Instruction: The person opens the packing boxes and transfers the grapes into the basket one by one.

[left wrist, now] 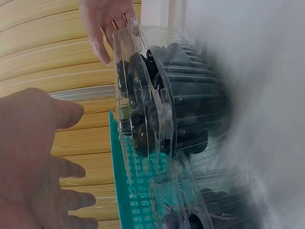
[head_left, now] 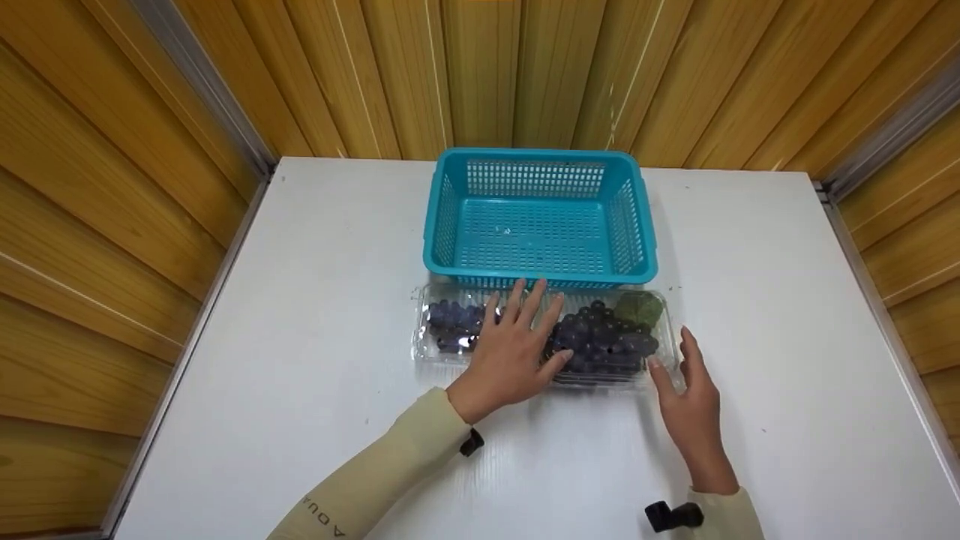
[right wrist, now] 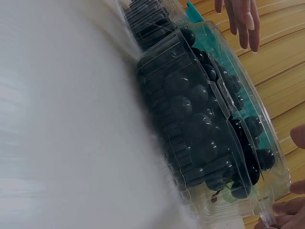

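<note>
Two clear plastic clamshell boxes of dark grapes lie side by side, the left box [head_left: 448, 346] and the right box [head_left: 607, 379]. My left hand [head_left: 510, 360] hovers over where they meet, fingers spread; the left wrist view shows a gap between this hand [left wrist: 33, 157] and the lids. By the right box's outer end is my right hand [head_left: 691, 412], thumb and fingers apart. In the right wrist view its fingers [right wrist: 288, 210] are at the box's end edge and seem to touch it. A green leaf-like patch [head_left: 639, 309] shows under that lid.
A teal perforated basket [head_left: 540, 279] stands directly behind the boxes, with nothing large inside it. All of this rests on a white table [head_left: 330, 300]. Wood-patterned walls [head_left: 480, 75] rise at the back and both sides.
</note>
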